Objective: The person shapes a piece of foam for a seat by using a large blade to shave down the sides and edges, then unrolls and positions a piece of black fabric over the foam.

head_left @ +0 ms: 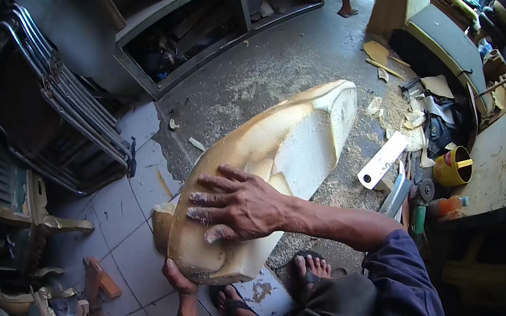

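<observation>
A long cream foam motorcycle seat (302, 145) slants across the middle, its narrow end pointing away to the right and its rounded end close to me. Brownish patches mark its surface, and one side is paler with a hollowed face. My right hand (237, 205) lies flat on top near the close end, fingers spread and dusted with pale crumbs. At the lower left corner, my left hand (181, 280) grips the seat's edge; the thumb shows and the other fingers are hidden behind the foam.
Foam crumbs litter the floor. Right: a white strip with a hole (383, 160), a yellow tub (452, 167), an angle grinder (422, 196) and scraps. Left: stacked folding chairs (60, 100), carved furniture parts (25, 220) and a brown wooden piece (98, 282). A low shelf (201, 56) stands behind.
</observation>
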Tool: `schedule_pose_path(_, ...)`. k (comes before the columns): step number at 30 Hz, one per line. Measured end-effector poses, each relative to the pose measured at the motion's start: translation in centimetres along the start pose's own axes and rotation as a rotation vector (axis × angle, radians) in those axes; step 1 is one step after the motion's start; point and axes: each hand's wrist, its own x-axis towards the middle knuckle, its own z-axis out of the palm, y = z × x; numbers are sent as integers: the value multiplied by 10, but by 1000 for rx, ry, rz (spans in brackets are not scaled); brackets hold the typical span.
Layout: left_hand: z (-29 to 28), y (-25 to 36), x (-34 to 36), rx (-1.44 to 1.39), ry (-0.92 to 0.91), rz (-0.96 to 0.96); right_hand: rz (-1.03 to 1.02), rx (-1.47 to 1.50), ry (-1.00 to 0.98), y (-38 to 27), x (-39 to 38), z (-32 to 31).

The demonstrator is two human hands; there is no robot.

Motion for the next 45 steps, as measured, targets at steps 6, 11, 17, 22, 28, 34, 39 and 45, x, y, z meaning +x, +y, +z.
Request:
schedule_pose_path(6, -1, -11, -13, -61, 32, -45, 869, -68, 8, 234, -132, -48)
schedule_pose_path(11, -27, -25, -7, -103, 55, -65, 889, 24, 441, 249, -160, -32)
schedule_pose_path(17, -84, -14, -27, -155, 11, -193, 1091, 216, 117, 251, -148, -35)
schedule_pose_path(22, -67, -32, -11, -343, 171, -377, 926, 43, 815, 249, -159, 31)
schedule_pose_path(28, -85, -78, 8, -398, 150, -615, 1463, 637, 557, 220, -139, 13)
schedule_pose_path(34, -76, -65, -1, -367, 112, -853, 970, -177, 212, 182, -140, 88)
schedule_pose_path(39, -94, -66, -7, -420, 54, -965, 551, 11, 254, 65, -63, 47)
schedule_pose_path(45, -54, -52, 2, -507, 1, -921, 563, 12, -116, 86, -116, 75)
